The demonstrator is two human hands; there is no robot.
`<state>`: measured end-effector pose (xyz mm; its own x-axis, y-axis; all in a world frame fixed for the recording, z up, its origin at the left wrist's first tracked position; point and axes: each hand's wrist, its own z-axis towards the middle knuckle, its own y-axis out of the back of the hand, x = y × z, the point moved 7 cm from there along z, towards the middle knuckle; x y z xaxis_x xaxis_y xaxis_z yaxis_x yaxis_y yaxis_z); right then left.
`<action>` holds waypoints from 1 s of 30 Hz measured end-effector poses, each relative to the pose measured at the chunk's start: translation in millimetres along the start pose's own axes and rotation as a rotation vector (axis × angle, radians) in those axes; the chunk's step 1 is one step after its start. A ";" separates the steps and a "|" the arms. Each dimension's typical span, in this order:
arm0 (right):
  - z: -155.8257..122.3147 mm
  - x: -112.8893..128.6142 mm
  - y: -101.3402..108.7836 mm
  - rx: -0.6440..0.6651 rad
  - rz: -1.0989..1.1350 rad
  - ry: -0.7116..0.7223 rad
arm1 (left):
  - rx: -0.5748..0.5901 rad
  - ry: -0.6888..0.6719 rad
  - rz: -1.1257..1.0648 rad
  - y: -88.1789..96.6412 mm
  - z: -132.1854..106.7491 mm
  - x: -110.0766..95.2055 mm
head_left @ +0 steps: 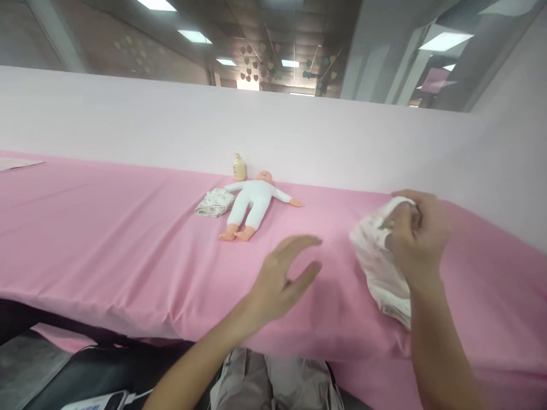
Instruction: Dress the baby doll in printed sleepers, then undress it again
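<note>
My right hand (416, 236) grips a white patterned cloth garment (378, 265) by its top edge, and the cloth hangs down over the pink table cover (128, 239). My left hand (280, 282) hovers open above the table, fingers spread, just left of the cloth and not touching it. Farther back lies a baby doll (252, 205) in a white suit, on its back with arms out. A folded white cloth (215, 203) rests beside the doll's left side, and a small beige bottle (239, 167) stands behind its head.
A pale wall (128, 125) runs along the table's far edge. A flat paper or pad (17, 164) lies at the far left. Below the near edge are my lap, a dark chair (85, 376) and a small device (98, 401) with a cable.
</note>
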<state>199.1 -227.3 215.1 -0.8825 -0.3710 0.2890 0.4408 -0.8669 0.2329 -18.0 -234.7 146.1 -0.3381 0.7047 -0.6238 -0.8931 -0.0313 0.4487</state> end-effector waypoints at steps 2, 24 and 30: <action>17.2 37.5 -19.6 0.026 0.129 0.054 | -0.080 -0.125 -0.047 10.9 47.6 -10.9; 11.1 45.7 -124.2 0.447 0.784 -0.062 | -0.100 -0.080 -0.107 38.4 119.4 39.9; 13.4 33.9 -128.5 0.341 0.609 -0.040 | -0.141 -0.039 -0.062 37.5 127.8 60.6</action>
<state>114.7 -124.0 207.4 -0.4581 -0.7396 0.4932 0.8878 -0.3531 0.2951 -34.0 -102.7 206.9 -0.2717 0.7352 -0.6210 -0.9457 -0.0841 0.3141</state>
